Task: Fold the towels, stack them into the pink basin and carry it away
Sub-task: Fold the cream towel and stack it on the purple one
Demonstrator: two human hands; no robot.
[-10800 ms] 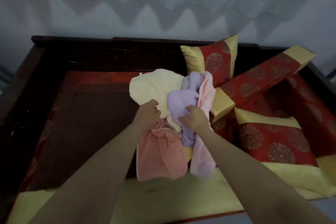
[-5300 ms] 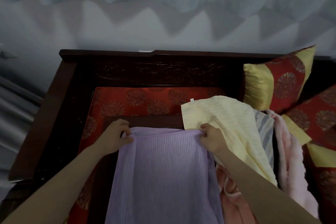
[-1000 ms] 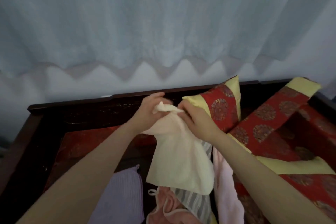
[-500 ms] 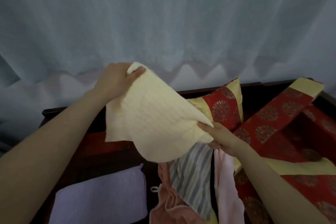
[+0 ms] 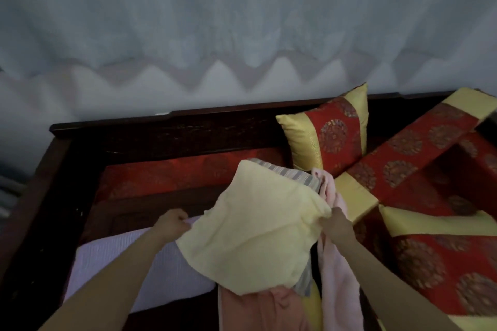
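Observation:
A pale yellow towel point(image 5: 255, 228) is stretched between my two hands above the bench. My left hand point(image 5: 170, 224) grips its left edge and my right hand point(image 5: 336, 224) grips its right corner. Below my left arm lies a folded lilac towel point(image 5: 129, 263), flat on the seat. Under the yellow towel lies a heap: a grey striped towel point(image 5: 290, 174), a light pink towel point(image 5: 336, 277) and a salmon pink towel point(image 5: 258, 309). No pink basin is in view.
I stand at a dark wooden bench point(image 5: 166, 126) with a red seat cushion point(image 5: 161, 174). Red and gold pillows point(image 5: 330, 137) and bolsters point(image 5: 419, 158) fill the right side. A white curtain point(image 5: 242, 21) hangs behind.
My left hand has come down from high up to just above the lilac towel. My right hand kept its corner, and the yellow towel now hangs lower and spread between both hands.

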